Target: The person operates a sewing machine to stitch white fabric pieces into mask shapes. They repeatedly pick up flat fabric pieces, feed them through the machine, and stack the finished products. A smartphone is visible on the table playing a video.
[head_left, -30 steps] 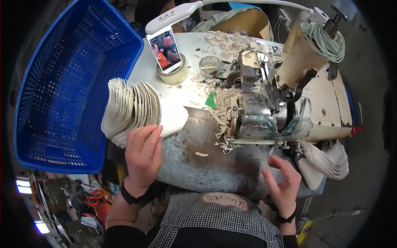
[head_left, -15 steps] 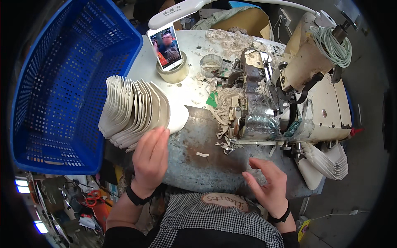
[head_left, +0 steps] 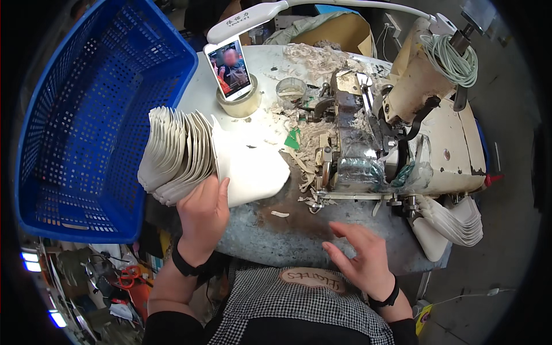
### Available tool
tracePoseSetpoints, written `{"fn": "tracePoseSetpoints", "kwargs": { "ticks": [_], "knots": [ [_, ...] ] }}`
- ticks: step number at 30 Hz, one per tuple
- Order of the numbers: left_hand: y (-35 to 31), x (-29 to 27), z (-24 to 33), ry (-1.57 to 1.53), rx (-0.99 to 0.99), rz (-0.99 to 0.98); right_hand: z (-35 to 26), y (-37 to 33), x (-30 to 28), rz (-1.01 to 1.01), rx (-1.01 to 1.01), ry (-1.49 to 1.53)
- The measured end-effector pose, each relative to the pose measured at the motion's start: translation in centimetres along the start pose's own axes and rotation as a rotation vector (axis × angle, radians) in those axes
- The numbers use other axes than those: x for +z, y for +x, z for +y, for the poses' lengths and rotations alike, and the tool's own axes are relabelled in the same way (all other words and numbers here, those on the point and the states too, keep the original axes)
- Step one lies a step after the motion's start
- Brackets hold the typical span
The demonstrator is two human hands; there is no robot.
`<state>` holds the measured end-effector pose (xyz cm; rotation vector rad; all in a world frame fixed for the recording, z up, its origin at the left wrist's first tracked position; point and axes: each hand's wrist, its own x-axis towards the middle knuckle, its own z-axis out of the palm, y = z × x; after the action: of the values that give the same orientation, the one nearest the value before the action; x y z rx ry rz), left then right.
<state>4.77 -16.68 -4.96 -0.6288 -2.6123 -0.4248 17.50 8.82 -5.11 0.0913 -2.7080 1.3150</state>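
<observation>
Our nearer left hand (head_left: 202, 211) has the white piece (head_left: 252, 171) pinched, kinda lengthwise rightward of its fingers, right hand (head_left: 368, 260) loose.

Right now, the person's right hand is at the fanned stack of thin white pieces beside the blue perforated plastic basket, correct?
Wrong hand: the head view shows the left hand at that fanned stack of white pieces, beside the blue perforated basket.

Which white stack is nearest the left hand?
The stack beside the blue basket: the left hand is at it; the other stack lies beyond the right hand.
</observation>
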Motion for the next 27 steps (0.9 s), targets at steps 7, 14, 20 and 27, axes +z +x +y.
{"fn": "tracePoseSetpoints", "kwargs": {
  "ticks": [7, 14, 20, 27],
  "knots": [
    [-0.8, -1.8, 0.4, -0.079, 0.030, 0.014, -0.2, 2.4, 1.9, -0.206, 0.109, 0.283],
    [-0.3, 0.1, -0.5, -0.094, 0.110, 0.037, -2.0, 8.8, 8.2, -0.173, -0.007, 0.551],
    [-0.4, -0.5, -1.1, -0.315, 0.097, -0.025, -3.9, 11.8, 10.8, -0.103, 0.064, 0.734],
    [0.1, -1.2, -1.7, -0.493, -0.048, -0.108, -3.2, 11.6, 11.3, -0.170, 0.123, 0.759]
  ]
}}
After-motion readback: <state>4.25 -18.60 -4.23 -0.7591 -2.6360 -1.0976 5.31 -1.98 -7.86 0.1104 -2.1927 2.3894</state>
